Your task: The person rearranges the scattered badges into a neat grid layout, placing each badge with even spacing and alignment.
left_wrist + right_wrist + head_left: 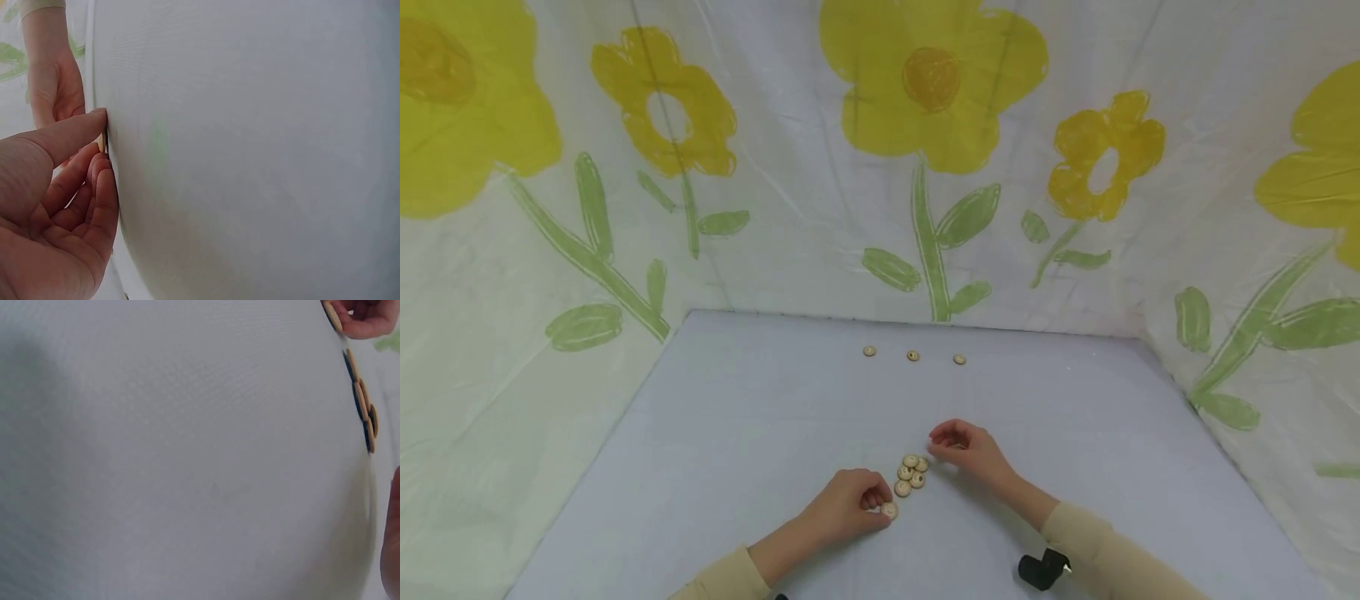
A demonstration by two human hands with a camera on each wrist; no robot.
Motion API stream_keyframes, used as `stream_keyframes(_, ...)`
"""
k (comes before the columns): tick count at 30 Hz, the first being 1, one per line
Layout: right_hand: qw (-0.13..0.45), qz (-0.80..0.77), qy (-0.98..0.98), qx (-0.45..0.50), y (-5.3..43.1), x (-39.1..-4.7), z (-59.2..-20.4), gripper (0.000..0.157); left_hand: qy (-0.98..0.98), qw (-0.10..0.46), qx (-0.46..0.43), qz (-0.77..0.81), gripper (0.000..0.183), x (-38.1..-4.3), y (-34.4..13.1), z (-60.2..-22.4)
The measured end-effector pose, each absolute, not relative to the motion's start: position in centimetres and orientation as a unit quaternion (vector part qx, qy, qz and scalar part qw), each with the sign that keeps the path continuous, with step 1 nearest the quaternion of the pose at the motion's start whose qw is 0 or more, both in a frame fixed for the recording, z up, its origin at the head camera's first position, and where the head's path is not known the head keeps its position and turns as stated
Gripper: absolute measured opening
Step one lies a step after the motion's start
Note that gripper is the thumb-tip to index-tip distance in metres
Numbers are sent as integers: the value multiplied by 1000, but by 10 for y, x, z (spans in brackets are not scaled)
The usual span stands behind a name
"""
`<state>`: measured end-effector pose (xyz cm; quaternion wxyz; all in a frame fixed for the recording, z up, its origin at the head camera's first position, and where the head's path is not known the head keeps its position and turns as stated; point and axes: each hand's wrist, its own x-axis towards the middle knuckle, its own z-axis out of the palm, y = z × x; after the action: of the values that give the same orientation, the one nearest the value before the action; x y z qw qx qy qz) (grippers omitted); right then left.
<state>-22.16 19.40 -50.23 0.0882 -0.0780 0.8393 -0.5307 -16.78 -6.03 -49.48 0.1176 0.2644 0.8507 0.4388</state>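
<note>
Low on the table, my left hand [848, 505] pinches a small round wooden disc [890, 511] with dark marks on its face. In the left wrist view the disc [102, 142] appears edge-on between thumb and fingertips, against the tabletop. Just beyond it lies a cluster of several similar discs [905, 472], some overlapping. To the right of this cluster is my right hand [968, 452], its fingers loosely bent and nothing visible in them. The right wrist view shows the clustered discs [360, 400] from the side, with only part of the right hand [391, 540] at the edge.
Three more discs, a left one [869, 351], a middle one [913, 356] and a right one [959, 359], lie spaced in a row near the far edge. The pale table [737, 400] meets a white sheet [790, 250] painted with yellow flowers.
</note>
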Motion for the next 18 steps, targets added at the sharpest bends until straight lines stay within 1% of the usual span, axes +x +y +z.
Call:
stream_keyframes(7, 97, -526, 840, -85, 192, -213, -505, 22, 849, 103, 274, 440, 17, -167, -61, -494)
stream_keyframes(18, 110, -545, 823, -120, 193, -207, -510, 24, 847, 108, 273, 443, 17, -167, -61, -494)
